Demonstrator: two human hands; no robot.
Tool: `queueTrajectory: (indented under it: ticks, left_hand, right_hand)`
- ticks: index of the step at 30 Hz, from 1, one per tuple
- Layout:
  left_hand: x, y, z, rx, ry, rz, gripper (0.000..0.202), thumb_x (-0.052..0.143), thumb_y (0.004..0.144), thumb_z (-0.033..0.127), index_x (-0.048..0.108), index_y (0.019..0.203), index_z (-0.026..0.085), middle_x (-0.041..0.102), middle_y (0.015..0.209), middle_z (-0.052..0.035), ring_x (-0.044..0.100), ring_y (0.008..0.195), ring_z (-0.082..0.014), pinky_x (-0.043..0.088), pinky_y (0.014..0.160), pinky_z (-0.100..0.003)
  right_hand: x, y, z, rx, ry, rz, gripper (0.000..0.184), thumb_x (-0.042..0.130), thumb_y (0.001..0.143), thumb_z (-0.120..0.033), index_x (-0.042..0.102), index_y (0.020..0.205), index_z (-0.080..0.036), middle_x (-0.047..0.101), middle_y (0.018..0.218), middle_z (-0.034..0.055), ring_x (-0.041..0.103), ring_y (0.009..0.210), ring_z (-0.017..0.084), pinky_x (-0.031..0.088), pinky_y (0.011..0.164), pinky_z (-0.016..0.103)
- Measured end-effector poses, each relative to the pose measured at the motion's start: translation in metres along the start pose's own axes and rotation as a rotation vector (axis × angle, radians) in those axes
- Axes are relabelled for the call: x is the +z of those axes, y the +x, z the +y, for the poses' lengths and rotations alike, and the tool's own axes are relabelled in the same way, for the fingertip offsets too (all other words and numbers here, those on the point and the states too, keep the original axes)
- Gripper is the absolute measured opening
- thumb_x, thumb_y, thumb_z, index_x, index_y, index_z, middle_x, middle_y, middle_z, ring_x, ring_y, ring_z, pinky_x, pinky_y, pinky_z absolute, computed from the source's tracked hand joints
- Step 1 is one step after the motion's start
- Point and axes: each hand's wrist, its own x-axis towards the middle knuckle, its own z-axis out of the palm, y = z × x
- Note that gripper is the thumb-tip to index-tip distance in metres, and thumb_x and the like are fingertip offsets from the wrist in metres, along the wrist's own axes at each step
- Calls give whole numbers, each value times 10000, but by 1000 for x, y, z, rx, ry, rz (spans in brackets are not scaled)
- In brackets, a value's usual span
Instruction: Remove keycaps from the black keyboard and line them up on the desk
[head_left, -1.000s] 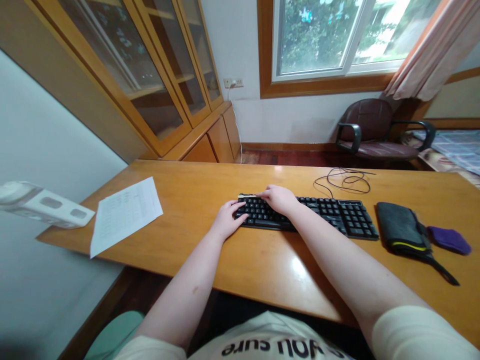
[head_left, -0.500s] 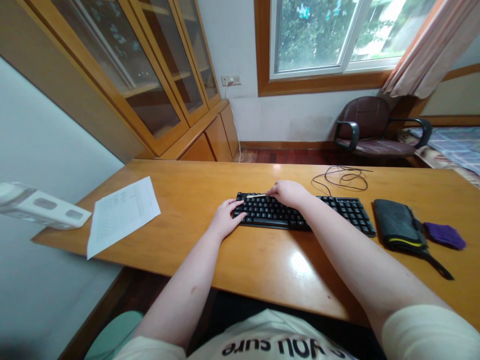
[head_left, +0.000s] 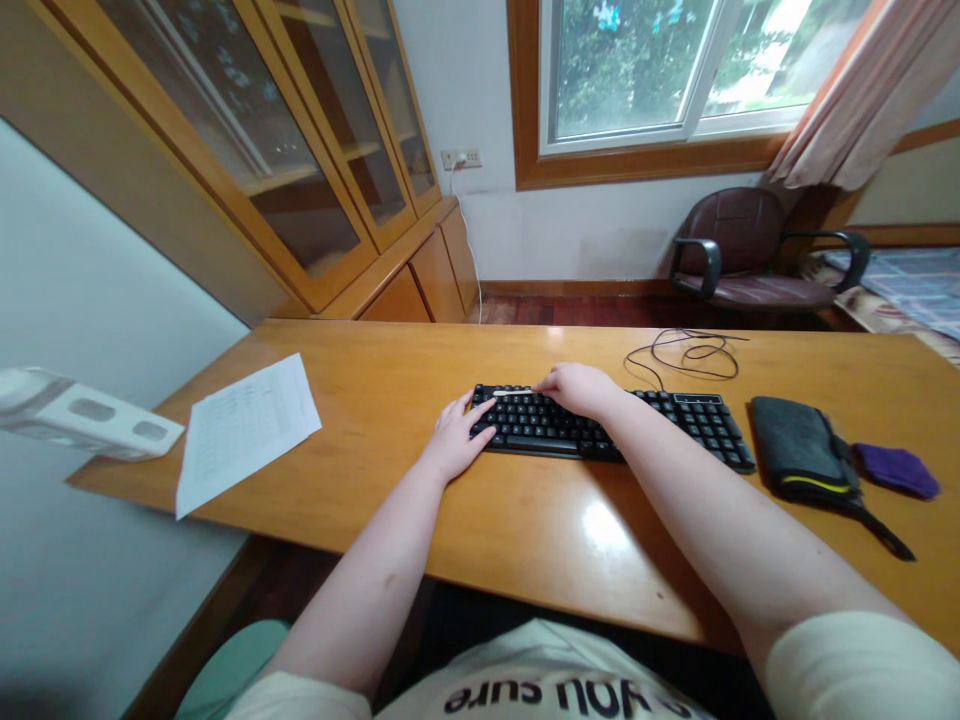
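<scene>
Slim pale stick [head_left: 514, 393] farther right along black keyboard [head_left: 536, 432]

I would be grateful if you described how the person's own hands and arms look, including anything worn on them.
The left hand and right hand are bare, with no gloves or watch visible. The forearms are uncovered below short, loose cream sleeves. The matching shirt carries dark lettering across the front.

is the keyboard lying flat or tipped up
Flat: the keyboard lies keys-up on the desk, left hand at its left end.
</scene>
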Motion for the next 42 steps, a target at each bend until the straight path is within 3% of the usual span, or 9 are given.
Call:
queueTrajectory:
  ticks: [11,16,21,42]
  left_hand:
    - [-2,1,6,25,-3,9,489,496,849,406,458,1314,260,288,1477,-75,291,1331,-278,273,1085,-481]
    - [-2,2,19,119,47,5,559,496,847,392,375,1370,236,330,1465,-66,295,1339,-252,216,1116,-472]
    - [1,3,24,191,90,-49,559,496,844,419,398,1360,229,401,1424,-65,317,1329,-239,180,1127,-466]
    - [2,2,23,187,68,-41,561,493,840,429,402,1356,231,408,1421,-52,322,1328,-233,198,1123,-439]
  right_hand:
    - [-14,-11,27,20,21,7,276,495,833,-325,700,1013,-367,690,1027,-13,618,918,207,455,756,287]
    - [-9,-10,21,-6,40,71,287,461,869,-354,687,1046,-363,678,1023,-9,610,913,181,445,748,258]
    - [3,-8,12,-26,10,82,313,421,901,-351,646,1116,-382,667,992,4,610,885,169,439,736,245]
    - [-9,-42,49,54,-44,17,299,445,872,-361,689,1044,-364,675,951,10,611,814,174,422,663,249]
